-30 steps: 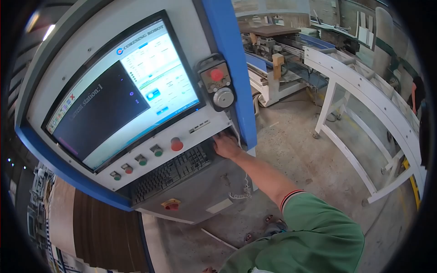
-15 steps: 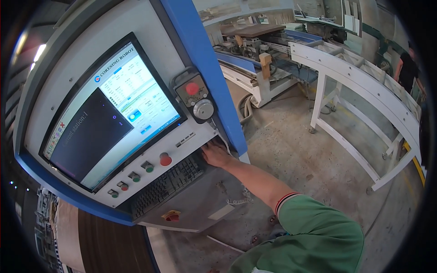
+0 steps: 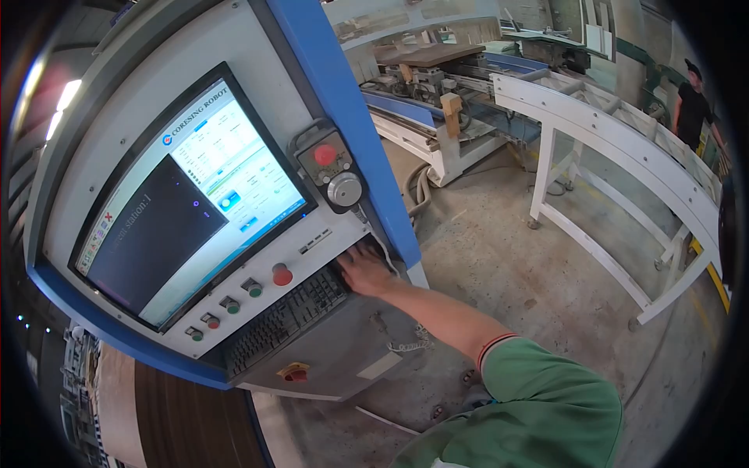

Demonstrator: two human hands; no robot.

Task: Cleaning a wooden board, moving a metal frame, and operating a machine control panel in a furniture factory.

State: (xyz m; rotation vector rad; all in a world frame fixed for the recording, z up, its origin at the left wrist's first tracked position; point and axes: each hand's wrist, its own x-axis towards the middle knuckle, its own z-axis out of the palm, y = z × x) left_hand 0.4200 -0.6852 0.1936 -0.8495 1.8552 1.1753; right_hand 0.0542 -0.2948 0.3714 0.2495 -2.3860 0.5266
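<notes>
My right hand [image 3: 365,271] rests palm down on the shelf at the right end of a black keyboard [image 3: 292,316], under the console panel. Its fingers stretch forward, a little apart, into the shadow of the recess; whatever lies under the palm is hidden. Above the hand hangs a handwheel pendant [image 3: 334,173] with a red button and a round dial, its cable running down close to my fingers. A lit monitor [image 3: 199,195] fills the panel, showing a dark area beside white panes. My left hand is out of view.
Below the monitor sit a red mushroom button [image 3: 282,274] and several smaller buttons. A red-yellow rotary switch [image 3: 294,373] is on the cabinet front. To the right stands a white roller frame [image 3: 601,125]; a person in black [image 3: 693,113] stands beyond it. A machine bed [image 3: 437,117] lies behind.
My right hand has shifted very slightly left, and its fingers look a little more spread. At the far right the person in black has come more fully into view.
</notes>
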